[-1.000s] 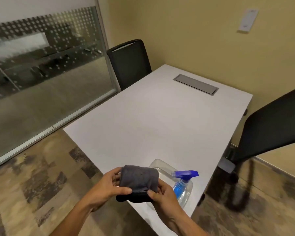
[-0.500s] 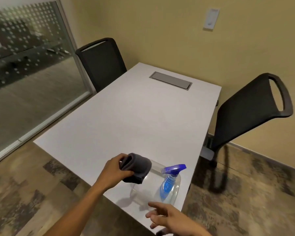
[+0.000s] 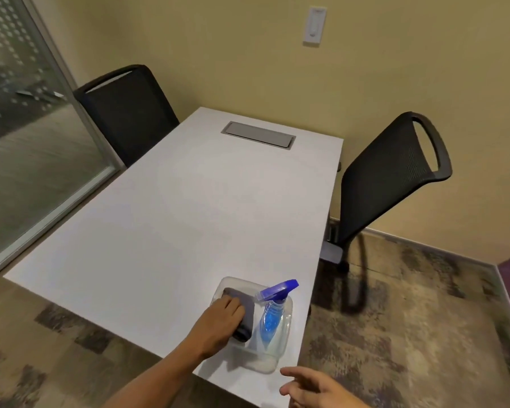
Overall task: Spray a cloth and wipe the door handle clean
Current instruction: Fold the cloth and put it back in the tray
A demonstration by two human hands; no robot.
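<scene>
left hand [image 3: 223, 319]: gripping folded cloth [image 3: 245, 315] inside clear tray [image 3: 286, 325]
right hand [image 3: 315, 387]: open, empty, at 5 o'clock
tip: lift cloth clear, then take spray bottle [image 3: 273, 309]

A dark grey cloth [image 3: 246, 310], folded into a thick pad, lay flat in the left half of a clear plastic tray [image 3: 287, 325] near the table's front right corner. Beside it, in the right half, a spray bottle [image 3: 273, 312] of blue liquid stood upright, its blue trigger head pointed right. The door handle was not seen.
</scene>
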